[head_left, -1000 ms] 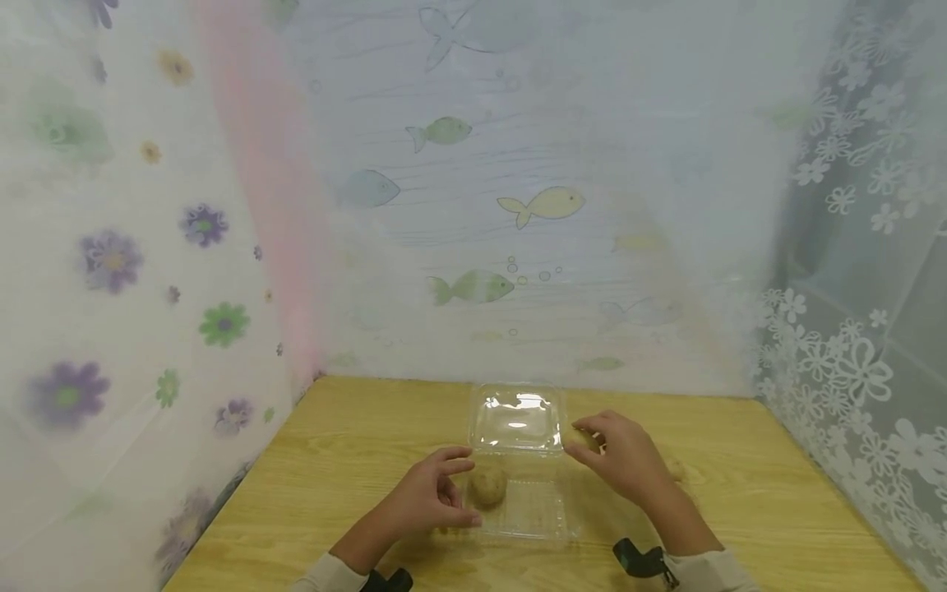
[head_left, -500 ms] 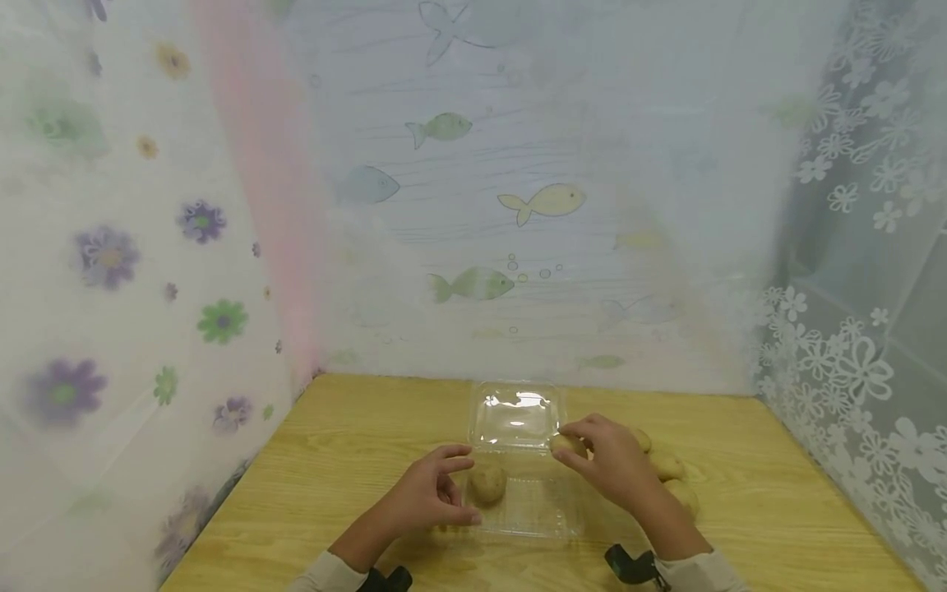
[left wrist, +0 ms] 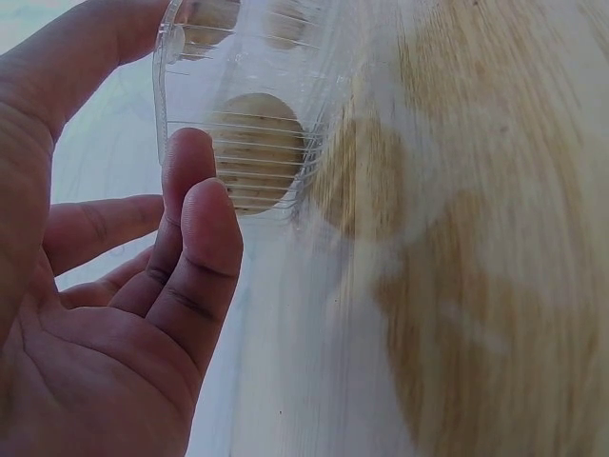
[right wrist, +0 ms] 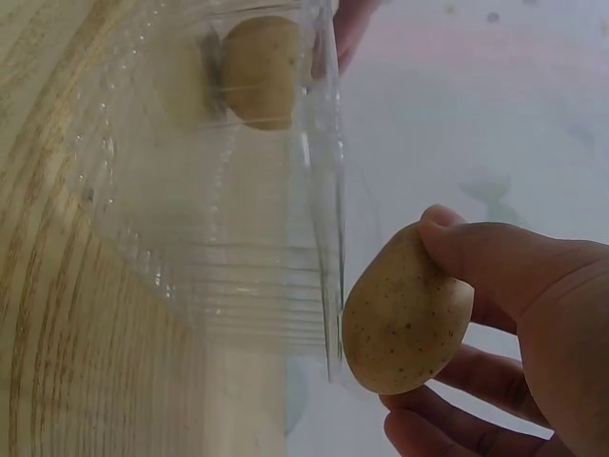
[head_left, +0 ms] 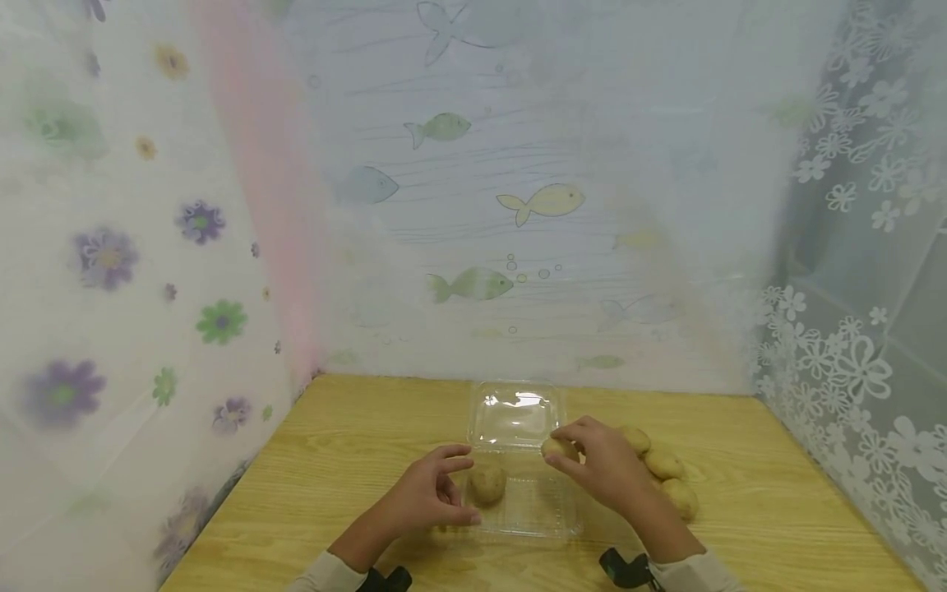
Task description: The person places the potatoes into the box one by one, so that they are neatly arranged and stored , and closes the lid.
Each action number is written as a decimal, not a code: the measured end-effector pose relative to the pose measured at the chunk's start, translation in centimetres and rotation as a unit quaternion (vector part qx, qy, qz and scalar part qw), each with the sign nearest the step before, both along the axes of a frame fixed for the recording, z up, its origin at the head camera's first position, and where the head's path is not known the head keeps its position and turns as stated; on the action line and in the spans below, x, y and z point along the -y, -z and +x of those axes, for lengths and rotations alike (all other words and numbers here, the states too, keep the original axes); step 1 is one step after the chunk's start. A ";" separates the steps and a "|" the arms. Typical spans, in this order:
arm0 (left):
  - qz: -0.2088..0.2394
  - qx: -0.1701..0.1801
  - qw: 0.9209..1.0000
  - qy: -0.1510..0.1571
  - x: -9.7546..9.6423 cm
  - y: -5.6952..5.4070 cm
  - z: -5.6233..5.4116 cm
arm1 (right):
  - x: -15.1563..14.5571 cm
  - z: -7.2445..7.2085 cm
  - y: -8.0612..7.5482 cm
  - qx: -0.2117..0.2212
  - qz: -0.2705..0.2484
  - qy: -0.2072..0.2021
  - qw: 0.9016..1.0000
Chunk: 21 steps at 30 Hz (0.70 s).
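My right hand (head_left: 607, 464) pinches a tan, speckled potato (right wrist: 407, 309) between thumb and fingers. The potato is beside the rim of a clear plastic clamshell container (head_left: 533, 526), at its right side near the hinge. Inside the container's base, toward the left, sits another potato (head_left: 487, 483). The container's lid (head_left: 515, 417) lies folded back, away from me. My left hand (head_left: 425, 497) is at the container's left side, thumb and fingers spread and loosely bent. In the left wrist view, fingertips (left wrist: 211, 214) overlap the ribbed wall, with the potato behind it.
Several potatoes lie on the wooden table (head_left: 355, 427) right of my right hand, among them a near potato (head_left: 680, 499). A fish-patterned curtain (head_left: 533, 247) hangs behind the table. Flower-patterned sheets stand along both sides.
My right hand has carried its potato leftward, to the container's right edge, and the potatoes on the right show more. The left hand has stayed in place.
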<state>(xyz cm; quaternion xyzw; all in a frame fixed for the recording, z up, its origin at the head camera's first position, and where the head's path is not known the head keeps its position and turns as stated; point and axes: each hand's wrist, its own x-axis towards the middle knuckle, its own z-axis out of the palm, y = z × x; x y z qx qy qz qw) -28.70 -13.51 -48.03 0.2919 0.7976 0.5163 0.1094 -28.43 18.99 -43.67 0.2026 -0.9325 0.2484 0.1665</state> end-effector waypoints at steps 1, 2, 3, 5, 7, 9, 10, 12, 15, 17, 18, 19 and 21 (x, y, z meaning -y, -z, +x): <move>-0.001 -0.002 1.000 0.000 0.0 0.0 0.0 | 0.1 0.0 0.1 -0.002 0.001 0.000 1.000; -0.003 -0.004 1.000 0.001 0.0 0.0 0.0 | 0.1 0.0 0.1 -0.005 0.001 -0.002 1.000; -0.003 -0.006 1.000 0.002 0.0 0.0 0.0 | 0.2 0.0 0.2 -0.008 0.000 -0.004 1.000; -0.003 -0.010 1.000 0.004 0.0 0.0 -0.1 | 0.3 0.0 0.4 -0.017 0.001 -0.008 1.000; -0.002 -0.014 1.000 0.007 0.0 0.0 -0.1 | 0.4 0.0 0.5 -0.025 0.002 -0.012 1.000; -0.002 -0.016 1.000 0.008 -0.1 0.0 -0.2 | 0.5 0.0 0.6 -0.027 0.001 -0.016 0.999; -0.002 -0.016 1.000 0.008 -0.1 0.0 -0.2 | 0.5 0.1 0.7 -0.027 0.001 -0.017 0.999; -0.004 -0.018 1.000 0.008 -0.2 0.0 -0.2 | 0.6 0.1 0.7 -0.026 0.000 -0.018 1.000; -0.008 -0.020 1.000 0.006 -0.3 -0.2 -0.1 | 0.7 0.3 0.5 -0.023 -0.002 -0.020 1.000; -0.009 -0.020 1.000 0.005 -0.3 -0.3 0.0 | 0.8 0.4 0.5 -0.023 -0.002 -0.023 0.999; -0.010 -0.020 1.000 0.004 -0.3 -0.3 0.1 | 0.9 0.4 0.4 -0.022 -0.003 -0.024 0.999; -0.009 -0.019 1.000 0.003 -0.2 -0.3 0.2 | 1.0 0.4 0.4 -0.021 -0.003 -0.025 0.999; -0.008 -0.017 1.000 0.002 -0.2 -0.3 0.2 | 1.1 0.5 0.4 -0.020 -0.003 -0.028 0.999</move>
